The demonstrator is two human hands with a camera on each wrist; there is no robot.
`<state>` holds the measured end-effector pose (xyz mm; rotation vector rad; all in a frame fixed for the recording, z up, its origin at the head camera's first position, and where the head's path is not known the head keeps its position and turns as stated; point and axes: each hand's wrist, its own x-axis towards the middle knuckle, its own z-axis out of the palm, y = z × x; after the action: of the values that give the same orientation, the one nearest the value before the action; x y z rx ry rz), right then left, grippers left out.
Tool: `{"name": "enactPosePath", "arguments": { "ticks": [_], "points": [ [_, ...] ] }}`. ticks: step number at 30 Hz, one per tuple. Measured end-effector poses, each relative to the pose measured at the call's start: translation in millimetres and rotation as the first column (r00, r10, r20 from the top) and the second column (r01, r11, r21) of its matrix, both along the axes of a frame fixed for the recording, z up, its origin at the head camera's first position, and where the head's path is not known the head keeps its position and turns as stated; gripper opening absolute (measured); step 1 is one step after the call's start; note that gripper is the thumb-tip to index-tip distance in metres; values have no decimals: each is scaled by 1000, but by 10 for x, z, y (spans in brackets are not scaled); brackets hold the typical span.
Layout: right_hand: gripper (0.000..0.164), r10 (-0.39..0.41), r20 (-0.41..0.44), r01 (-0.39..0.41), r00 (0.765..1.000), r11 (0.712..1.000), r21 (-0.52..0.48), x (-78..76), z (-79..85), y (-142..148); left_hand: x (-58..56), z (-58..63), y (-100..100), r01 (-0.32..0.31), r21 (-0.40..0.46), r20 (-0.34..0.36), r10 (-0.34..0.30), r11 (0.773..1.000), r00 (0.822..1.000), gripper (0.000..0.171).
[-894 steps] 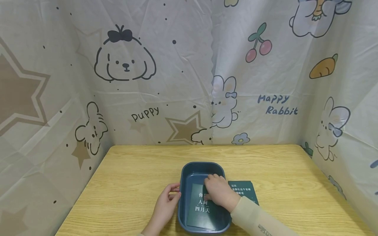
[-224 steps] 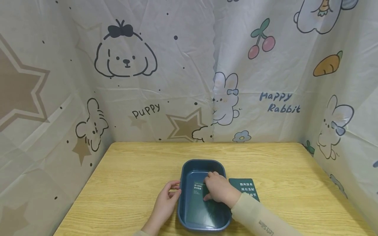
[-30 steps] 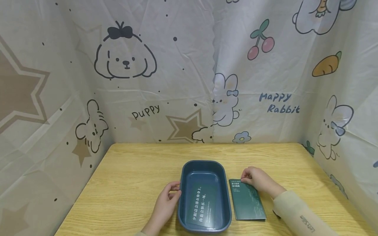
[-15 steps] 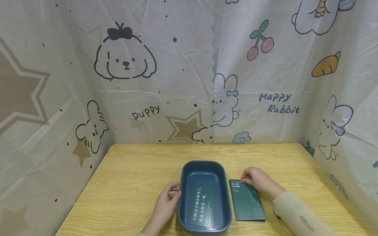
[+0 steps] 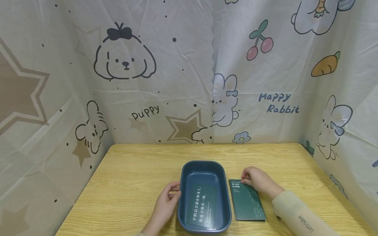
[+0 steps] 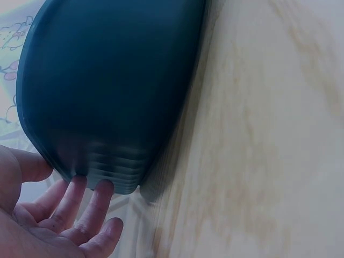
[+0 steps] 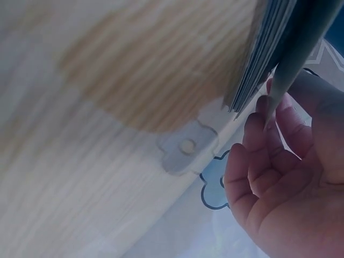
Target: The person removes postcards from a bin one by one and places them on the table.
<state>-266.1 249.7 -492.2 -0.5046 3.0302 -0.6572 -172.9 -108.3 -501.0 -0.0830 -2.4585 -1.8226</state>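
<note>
In the head view, a dark blue tray (image 5: 204, 167) stands on the table with a green card (image 5: 202, 206) with white writing lying inside it. My left hand (image 5: 166, 205) touches the tray's left side; the left wrist view shows fingertips (image 6: 105, 188) on the outer wall and the thumb near the rim. To the tray's right lies a stack of green cards (image 5: 248, 203). My right hand (image 5: 260, 179) pinches the top card (image 7: 301, 59) at the stack's far edge. The right wrist view shows that card bent away from those beneath.
The wooden table (image 5: 141, 170) reaches back to a printed curtain (image 5: 165, 82), which also hangs at both sides. A small dark thing (image 5: 276, 214) is mostly hidden under the right sleeve (image 5: 298, 209).
Earlier, my right hand was inside the tray placing or touching cards; now it is at the stack. The tray's top card shows different writing. Over the last second almost nothing has moved.
</note>
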Motion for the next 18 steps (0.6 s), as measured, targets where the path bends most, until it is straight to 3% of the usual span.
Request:
{"name": "enactPosePath", "arguments": {
  "ticks": [10,18],
  "points": [
    [15,1,-63,0,998,1000,21,30,1,6,7,11,5,-6,11,6,6,1000,1000,35],
    [16,-17,-63,19,998,999,34,26,-19,9,-17,-20,-4,-5,3,21,5,1000,1000,35]
  ]
}}
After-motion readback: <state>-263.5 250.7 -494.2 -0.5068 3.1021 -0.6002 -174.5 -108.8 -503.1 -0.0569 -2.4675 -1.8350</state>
